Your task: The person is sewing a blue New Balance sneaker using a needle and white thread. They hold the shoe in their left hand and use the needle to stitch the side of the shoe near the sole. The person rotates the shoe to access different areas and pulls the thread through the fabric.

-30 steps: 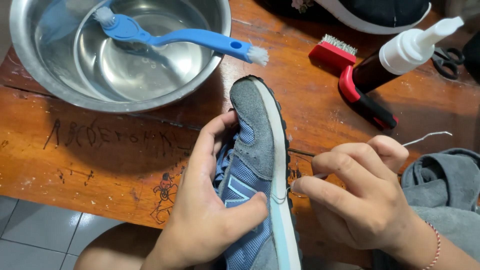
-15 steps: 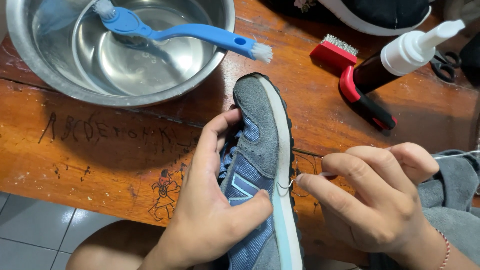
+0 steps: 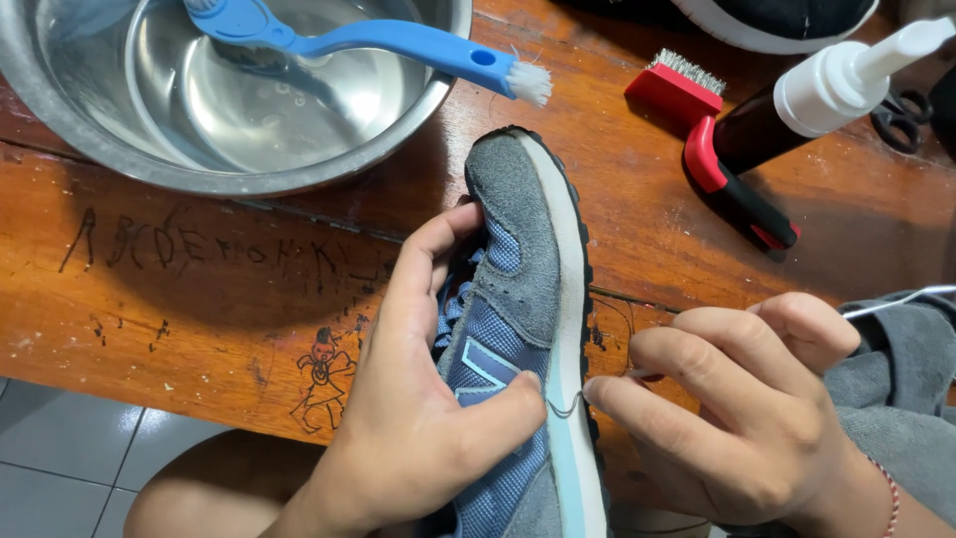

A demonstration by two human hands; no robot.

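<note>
**Two hands closed in on one shoe**

Far left on the wooden tabletop (image 3: 199, 299): a steel bowl (image 3: 60, 130) of water, with a blue brush (image 3: 398, 40) laid across its rim.

Next, at lower centre, the left hand (image 3: 418, 428), wrapped tightly around the grey-and-blue shoe (image 3: 518, 269). Fingers hooked over the laced upper, thumb pressed flat on the side panel. Shoe held on its side over the near edge of the tabletop, toe pointing at the bowl.

Just right of the thumb, at the pale sole edge: a fine thread (image 3: 568, 406), possibly on a needle, too thin to tell.

Then the right hand (image 3: 737, 418), brought in since a second ago from well off to the right. Now almost touching the sole, grip pinched narrow on the thread, loose end trailing away to the right. Judged from that: slack taken up, work back at the seam between upper and sole.

Beyond, upper right: a red brush (image 3: 687, 90) and a white-capped bottle (image 3: 827, 90). Under the right wrist, a grey cloth (image 3: 906, 399).
</note>
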